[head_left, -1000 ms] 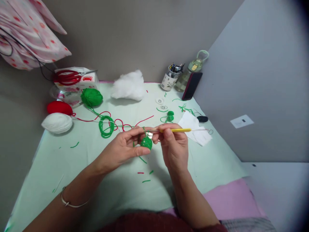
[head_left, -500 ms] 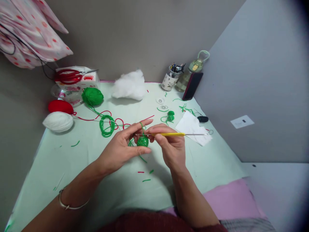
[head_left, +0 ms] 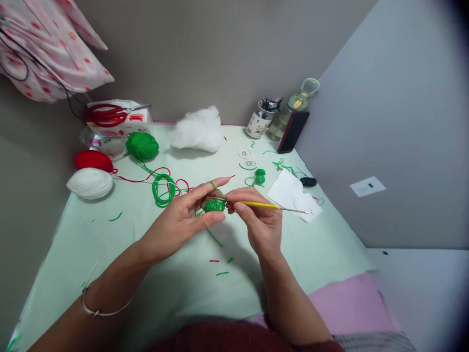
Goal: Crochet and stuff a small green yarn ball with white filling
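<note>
My left hand (head_left: 183,213) is closed on a small round green crochet piece (head_left: 214,206), held between thumb and fingers. A green yarn strand (head_left: 217,190) runs up over the left index finger. In my right hand (head_left: 262,215) is a crochet hook (head_left: 262,205) with a yellow handle and metal ends, gripped like a pencil. The hook's working tip lies at the green piece; its exact place in the stitches is too small to tell. A loose green tail (head_left: 214,237) hangs below the piece.
Green (head_left: 142,145), red (head_left: 93,161) and white (head_left: 90,184) yarn balls lie left, beside coiled green yarn (head_left: 163,190). White stuffing (head_left: 197,129), a pen holder (head_left: 260,119), a bottle (head_left: 280,123) and a phone (head_left: 293,132) stand behind. White paper (head_left: 293,195) lies right. Red scissors (head_left: 106,115) rest on a packet.
The green piece has tilted and shifted slightly left and up in my left hand. The hook's outer end has dipped, and its tip has drawn closer to my right fingers.
</note>
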`<state>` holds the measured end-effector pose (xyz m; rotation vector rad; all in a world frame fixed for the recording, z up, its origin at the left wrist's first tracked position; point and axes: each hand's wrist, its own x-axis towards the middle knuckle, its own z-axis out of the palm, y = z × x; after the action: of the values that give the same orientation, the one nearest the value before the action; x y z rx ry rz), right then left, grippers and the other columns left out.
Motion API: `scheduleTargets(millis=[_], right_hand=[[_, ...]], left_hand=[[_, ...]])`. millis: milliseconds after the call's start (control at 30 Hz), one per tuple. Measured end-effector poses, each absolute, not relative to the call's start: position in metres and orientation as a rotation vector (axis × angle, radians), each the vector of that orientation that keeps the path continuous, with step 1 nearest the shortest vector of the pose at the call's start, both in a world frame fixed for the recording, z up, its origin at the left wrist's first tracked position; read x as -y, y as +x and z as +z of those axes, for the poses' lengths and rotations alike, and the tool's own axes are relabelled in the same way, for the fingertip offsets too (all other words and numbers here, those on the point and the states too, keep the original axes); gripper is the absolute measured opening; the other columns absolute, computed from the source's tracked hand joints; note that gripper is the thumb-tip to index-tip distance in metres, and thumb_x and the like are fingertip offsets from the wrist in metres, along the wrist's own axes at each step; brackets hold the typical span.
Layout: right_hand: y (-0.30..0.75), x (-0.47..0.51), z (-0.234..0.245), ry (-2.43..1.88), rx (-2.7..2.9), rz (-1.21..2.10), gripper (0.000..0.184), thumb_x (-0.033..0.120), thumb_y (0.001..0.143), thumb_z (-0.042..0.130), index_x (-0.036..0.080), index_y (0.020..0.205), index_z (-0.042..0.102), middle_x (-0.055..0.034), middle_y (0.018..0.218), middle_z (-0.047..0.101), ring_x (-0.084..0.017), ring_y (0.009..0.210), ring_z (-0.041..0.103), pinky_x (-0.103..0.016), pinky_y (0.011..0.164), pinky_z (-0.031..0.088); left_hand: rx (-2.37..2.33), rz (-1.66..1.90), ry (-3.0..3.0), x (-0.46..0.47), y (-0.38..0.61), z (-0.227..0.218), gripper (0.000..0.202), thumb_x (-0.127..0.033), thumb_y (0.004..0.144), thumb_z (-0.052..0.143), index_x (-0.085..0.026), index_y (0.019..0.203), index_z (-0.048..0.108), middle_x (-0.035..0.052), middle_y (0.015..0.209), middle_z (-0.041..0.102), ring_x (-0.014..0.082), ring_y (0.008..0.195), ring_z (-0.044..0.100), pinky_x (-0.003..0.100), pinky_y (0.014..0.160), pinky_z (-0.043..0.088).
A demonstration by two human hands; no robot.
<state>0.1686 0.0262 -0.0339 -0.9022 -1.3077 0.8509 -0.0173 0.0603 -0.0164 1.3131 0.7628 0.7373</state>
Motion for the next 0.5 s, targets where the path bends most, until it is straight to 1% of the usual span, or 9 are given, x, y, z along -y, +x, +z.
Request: scheduleTargets(millis=[67, 133, 233, 333, 400, 500], right_hand=[[0.1687, -0.0271, -0.0344, -0.873, 1.258, 0.870, 0.015, 0.024, 0.094, 0.070, 0.031, 0.102, 0.082, -0.0024, 0.095, 0.076, -0.017, 0.077, 0.068, -0.033, 0.067, 0.059], [0.1690, -0.0273, -0.0350, -0.856, 1.199, 0.899, 0.014, 0.026, 0.095, 0.070, 0.031, 0.101, 0.081, -0.0019, 0.094, 0.076, -0.016, 0.074, 0.067, -0.033, 0.066, 0.058], [0.1697, -0.0268, -0.0355, -0.865, 1.134, 0.963, 0.012, 0.032, 0.095, 0.070, 0.030, 0.099, 0.080, -0.0022, 0.093, 0.077, -0.017, 0.073, 0.069, -0.035, 0.067, 0.060], [0.1701, -0.0266, -0.0352, -0.837, 1.108, 1.014, 0.013, 0.034, 0.097, 0.068, 0.027, 0.099, 0.079, -0.0034, 0.094, 0.079, -0.017, 0.075, 0.072, -0.034, 0.069, 0.062], [0.1699, -0.0271, -0.0344, -0.803, 1.090, 1.039, 0.014, 0.035, 0.097, 0.067, 0.026, 0.097, 0.078, -0.0037, 0.094, 0.080, -0.017, 0.075, 0.073, -0.033, 0.069, 0.063], [0.1692, -0.0287, -0.0324, -0.789, 1.041, 1.092, 0.016, 0.040, 0.096, 0.068, 0.025, 0.093, 0.075, -0.0032, 0.091, 0.080, -0.016, 0.070, 0.073, -0.034, 0.070, 0.064]], left_hand=[[-0.750, 0.736, 1.322, -0.0604, -0.0189, -0.0131, 0.052, -0.037, 0.095, 0.070, -0.034, 0.146, 0.061, 0.0036, 0.139, 0.064, 0.0248, 0.137, 0.052, 0.034, 0.113, 0.043], [-0.755, 0.740, 1.326, -0.0606, -0.0198, -0.0104, 0.050, -0.038, 0.095, 0.071, -0.033, 0.143, 0.063, 0.0041, 0.139, 0.065, 0.0252, 0.134, 0.054, 0.035, 0.112, 0.044], [-0.808, 0.761, 1.304, -0.0609, -0.0206, -0.0087, 0.054, -0.039, 0.089, 0.077, -0.031, 0.142, 0.065, 0.0051, 0.125, 0.070, 0.0251, 0.123, 0.060, 0.036, 0.106, 0.048], [-0.848, 0.773, 1.292, -0.0607, -0.0212, -0.0088, 0.056, -0.037, 0.086, 0.080, -0.032, 0.140, 0.066, 0.0035, 0.113, 0.071, 0.0230, 0.114, 0.063, 0.036, 0.104, 0.049], [-0.840, 0.773, 1.287, -0.0606, -0.0215, -0.0090, 0.056, -0.037, 0.086, 0.081, -0.032, 0.140, 0.066, 0.0031, 0.111, 0.070, 0.0226, 0.113, 0.063, 0.036, 0.103, 0.050], [-0.818, 0.765, 1.290, -0.0611, -0.0222, -0.0092, 0.054, -0.036, 0.086, 0.081, -0.031, 0.138, 0.068, 0.0045, 0.114, 0.071, 0.0242, 0.116, 0.063, 0.037, 0.104, 0.050]])
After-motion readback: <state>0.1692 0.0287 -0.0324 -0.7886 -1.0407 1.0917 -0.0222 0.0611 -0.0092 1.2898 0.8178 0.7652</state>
